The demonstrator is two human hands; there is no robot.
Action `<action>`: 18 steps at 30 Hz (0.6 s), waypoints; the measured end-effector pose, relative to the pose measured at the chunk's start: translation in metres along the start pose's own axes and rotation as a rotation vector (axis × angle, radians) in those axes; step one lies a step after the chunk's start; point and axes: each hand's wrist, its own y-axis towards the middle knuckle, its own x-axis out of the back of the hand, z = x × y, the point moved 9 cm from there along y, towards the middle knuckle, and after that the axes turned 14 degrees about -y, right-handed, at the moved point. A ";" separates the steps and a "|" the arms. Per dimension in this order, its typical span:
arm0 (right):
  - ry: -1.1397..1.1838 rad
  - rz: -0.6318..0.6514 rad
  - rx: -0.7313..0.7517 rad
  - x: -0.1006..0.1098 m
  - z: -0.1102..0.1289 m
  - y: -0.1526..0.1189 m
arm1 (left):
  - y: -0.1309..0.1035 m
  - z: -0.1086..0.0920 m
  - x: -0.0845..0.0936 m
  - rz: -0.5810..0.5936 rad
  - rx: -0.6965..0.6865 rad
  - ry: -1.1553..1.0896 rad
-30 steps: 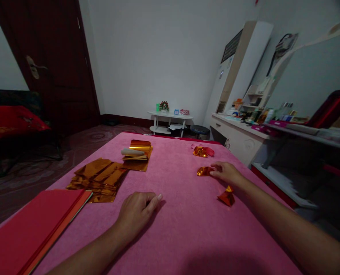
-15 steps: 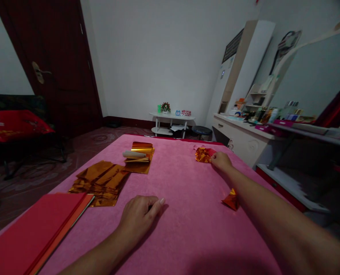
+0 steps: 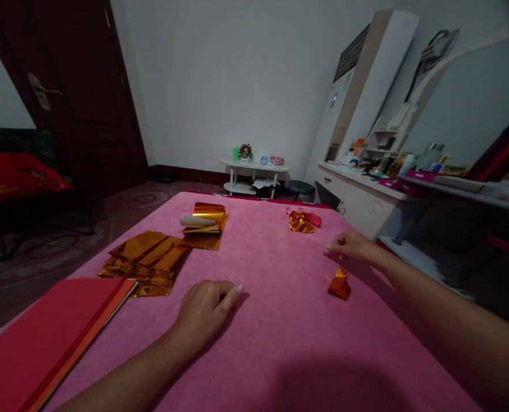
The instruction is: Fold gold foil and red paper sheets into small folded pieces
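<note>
My left hand rests on a pink cloth, fingers curled under and thumb sticking out, with nothing visible in it. Above the cloth at the right, my right hand has loosely bent fingers slightly apart and holds nothing I can see. Just nearer than it stands a small folded piece of gold foil paper. Farther off lies a crumpled bunch of gold foil beside a red piece. To the left are a fanned pile of gold foil sheets and a curled stack of gold foil with a grey roll-shaped piece on it.
Red and orange paper sheets lie at the table's left front. A white side table and a dark stool stand beyond. A white dresser with bottles is at the right, and a red bag lies on a chair at the left.
My right hand has let go of the crumpled foil and red piece and drawn back toward me and to the right. The left hand stays in place. The view has shifted slightly.
</note>
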 end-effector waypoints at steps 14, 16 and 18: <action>0.262 0.294 -0.091 -0.025 0.013 -0.062 | 0.000 -0.004 0.001 -0.006 -0.023 -0.013; 0.372 0.172 -0.142 -0.018 0.009 -0.050 | 0.000 -0.004 0.001 -0.008 -0.027 -0.008; 0.517 -0.044 -0.185 -0.006 0.005 -0.036 | 0.000 -0.003 0.000 -0.010 -0.024 -0.004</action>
